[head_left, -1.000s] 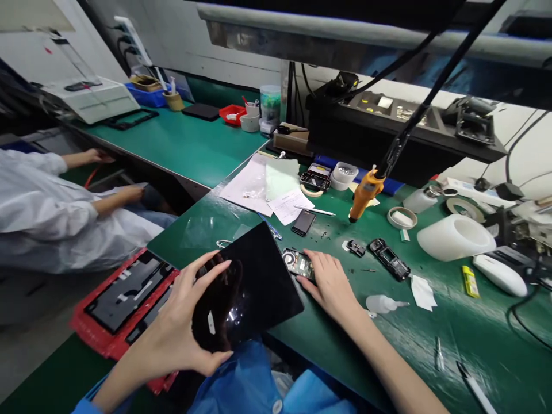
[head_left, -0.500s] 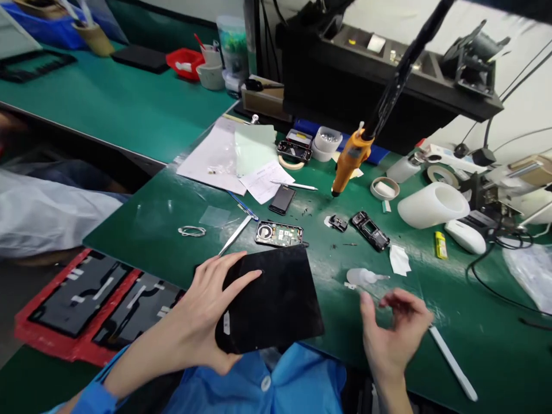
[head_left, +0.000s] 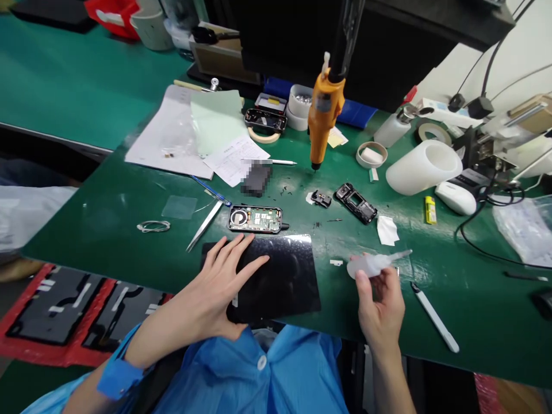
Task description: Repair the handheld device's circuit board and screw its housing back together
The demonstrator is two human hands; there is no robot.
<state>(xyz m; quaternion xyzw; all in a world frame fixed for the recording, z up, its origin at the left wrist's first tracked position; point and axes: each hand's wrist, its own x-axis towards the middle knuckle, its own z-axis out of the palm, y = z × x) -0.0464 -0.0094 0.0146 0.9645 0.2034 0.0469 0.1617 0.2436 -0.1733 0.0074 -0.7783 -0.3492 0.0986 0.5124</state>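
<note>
Apparently, the work is only partly done, as far as I can judge. The black panel (head_left: pixel 280 282) lies flat on the green table (head_left: pixel 142 259), close to its front edge. The left hand (head_left: pixel 215 287) is spread wide and rests over the left part of this panel, not closed around it. The right hand (head_left: pixel 382 310) has thumb and fingers closed on a small squeeze bottle (head_left: pixel 368 265), which is tilted sideways, its nozzle pointing away from the panel. So the panel is laid down and the bottle is grasped, but they are apart. Beyond the panel, an opened device (head_left: pixel 259 219) shows its circuit board; closing it seems not yet done.
</note>
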